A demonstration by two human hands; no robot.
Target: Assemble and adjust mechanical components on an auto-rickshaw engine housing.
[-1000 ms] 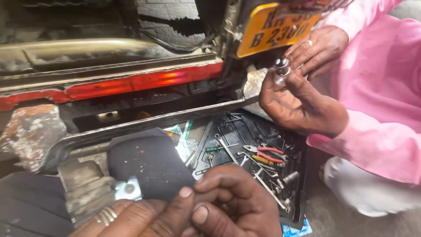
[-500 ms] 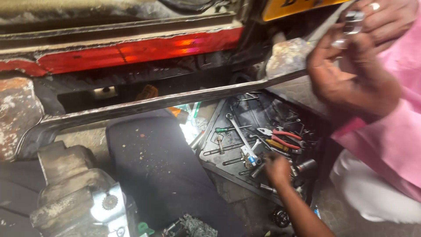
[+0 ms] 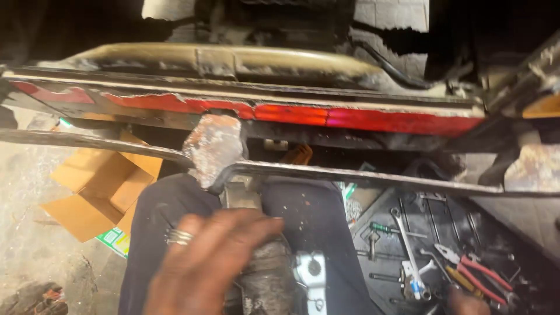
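My left hand [image 3: 204, 265], blurred and wearing a ring, lies on a grimy grey metal part [image 3: 268, 277] that stands between my dark-trousered knees [image 3: 157, 219]. A shiny silver bracket [image 3: 312, 271] sits right beside that part. Whether the fingers grip the part is unclear. Only a sliver of my right hand [image 3: 466, 302] shows at the bottom edge, down in the black tool tray [image 3: 426, 207] among the tools. What it holds is hidden.
A vehicle's rear with a red reflector strip [image 3: 350, 116] fills the top. A bent metal bar [image 3: 361, 173] with a rusty bracket [image 3: 213, 146] crosses in front. The tray holds a spanner [image 3: 405, 236], red-handled pliers [image 3: 484, 274] and a green-handled screwdriver [image 3: 379, 227]. A cardboard box [image 3: 99, 186] lies at left.
The view has swung left, and the person in pink is out of frame. My left hand has come onto the grimy part. My right hand has sunk to the bottom edge.
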